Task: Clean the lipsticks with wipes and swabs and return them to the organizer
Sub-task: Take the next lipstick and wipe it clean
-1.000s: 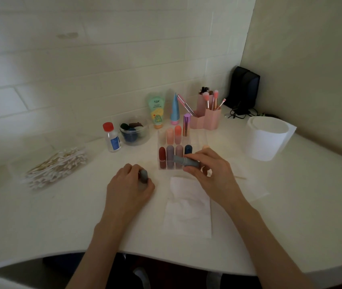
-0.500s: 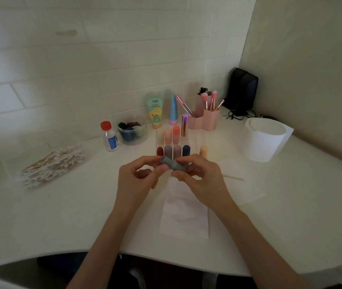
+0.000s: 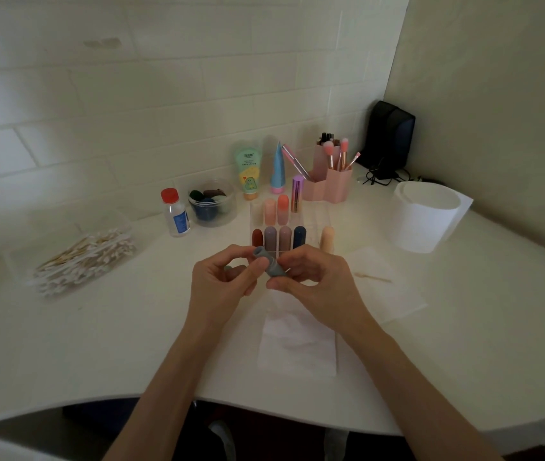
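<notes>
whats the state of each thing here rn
grey lipstick, pinched in right hand, top end open
cap, apparently gripped in left hand
organizer, capped lipsticks upright inside
bottle, upright, capped
swab, lying on wipe
roll, upright

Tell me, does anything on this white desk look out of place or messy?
Only small things. A single wooden-stick cotton swab lies loose on the white paper wipe. A peach lipstick stands alone, a gap to the right of the front row in the clear acrylic organizer. Nothing looks spilled.
</notes>
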{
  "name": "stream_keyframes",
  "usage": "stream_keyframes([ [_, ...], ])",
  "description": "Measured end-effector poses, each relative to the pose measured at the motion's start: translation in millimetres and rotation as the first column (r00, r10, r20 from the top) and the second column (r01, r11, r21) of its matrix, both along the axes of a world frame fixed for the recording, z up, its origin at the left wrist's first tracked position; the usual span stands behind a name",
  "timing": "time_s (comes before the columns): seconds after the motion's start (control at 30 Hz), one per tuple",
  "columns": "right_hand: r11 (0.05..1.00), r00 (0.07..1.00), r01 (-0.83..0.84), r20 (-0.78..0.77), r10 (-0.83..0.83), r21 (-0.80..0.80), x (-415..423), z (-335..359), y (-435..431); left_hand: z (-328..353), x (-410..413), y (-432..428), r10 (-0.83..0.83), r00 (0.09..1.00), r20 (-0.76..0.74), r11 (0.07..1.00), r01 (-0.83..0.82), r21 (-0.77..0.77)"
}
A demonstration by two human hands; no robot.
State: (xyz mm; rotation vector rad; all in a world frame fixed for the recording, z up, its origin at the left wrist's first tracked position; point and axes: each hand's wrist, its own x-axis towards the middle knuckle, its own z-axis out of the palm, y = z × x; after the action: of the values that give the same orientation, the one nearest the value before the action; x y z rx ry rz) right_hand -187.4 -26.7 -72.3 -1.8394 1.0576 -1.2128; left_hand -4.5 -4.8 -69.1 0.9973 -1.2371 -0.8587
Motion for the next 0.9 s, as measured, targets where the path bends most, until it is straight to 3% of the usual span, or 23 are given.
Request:
stream_keyframes([
  [0.27, 0.987, 0.988, -0.142, -0.048, 0.146, 0.078, -0.7, 0.2, 0.2, -4.7, 2.6, 1.5, -0.040, 0.996, 0.075, 0.998, 0.043, -0.035],
  [0.53, 0.957, 0.963, -0.261, -0.036, 0.267, 0.130, -4.0, 5.5, 2.4, -1.9, 3.0, 3.5, -0.119, 0.993, 0.016, 0.992, 0.119, -0.037],
  [0.67, 0.960, 0.972, -0.233, 0.037, 0.231, 0.156, 0.9, 6.3, 5.7, -2.3, 4.4, 2.0, -0.029, 1.000, -0.013, 1.000, 0.029, 0.003],
  [0.77, 0.976, 0.982, -0.177, 0.088, 0.167, 0.122, 1.9, 3.9, 4.4, -2.6, 1.8, 3.4, -0.067, 0.997, -0.039, 0.998, 0.067, -0.006],
  [0.9, 0.964, 0.976, -0.215, 0.072, 0.206, 0.155, 2.9, 6.1, 5.8, -4.1, 1.7, 4.0, -0.074, 0.997, -0.023, 0.997, 0.074, -0.012],
])
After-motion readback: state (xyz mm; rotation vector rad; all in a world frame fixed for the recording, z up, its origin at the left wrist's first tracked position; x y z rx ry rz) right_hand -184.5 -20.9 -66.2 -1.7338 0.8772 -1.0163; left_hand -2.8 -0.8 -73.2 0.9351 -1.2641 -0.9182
